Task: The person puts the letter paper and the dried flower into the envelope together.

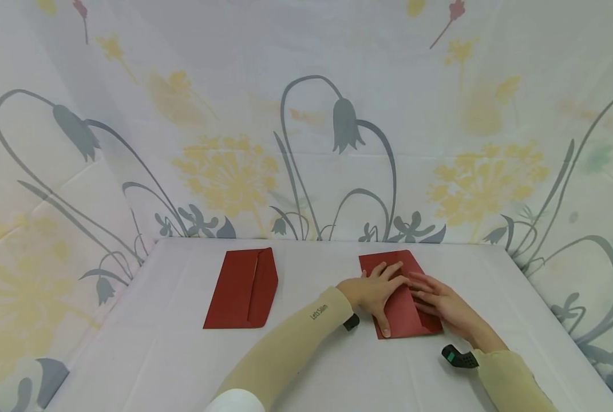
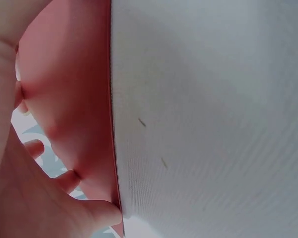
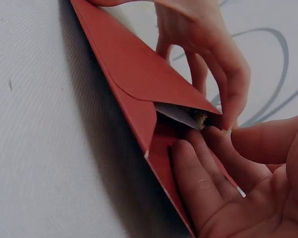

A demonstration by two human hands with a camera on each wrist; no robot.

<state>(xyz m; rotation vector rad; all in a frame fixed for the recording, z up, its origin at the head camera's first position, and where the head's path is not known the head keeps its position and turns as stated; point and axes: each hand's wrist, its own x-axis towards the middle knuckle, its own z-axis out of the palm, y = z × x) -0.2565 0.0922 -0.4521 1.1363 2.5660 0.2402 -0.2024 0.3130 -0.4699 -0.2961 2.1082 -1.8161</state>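
Observation:
A red envelope (image 1: 406, 317) lies on the right half of the table, its mouth facing right and gaping. My left hand (image 1: 378, 290) spans it from above, thumb at the near edge and arched fingers toward the far side, gripping it so the paper bulges. In the right wrist view, a pale sheet (image 3: 179, 115) with a small gold-coloured bit shows inside the mouth. Straight fingers of my right hand (image 1: 449, 309) reach into that mouth and touch the sheet's edge. How far in the sheet sits is hidden.
A second red envelope (image 1: 229, 289) lies flat on the left half of the white-covered table (image 1: 146, 349), its flap side toward the right. A flower-printed cloth (image 1: 306, 171) hangs behind and along the sides.

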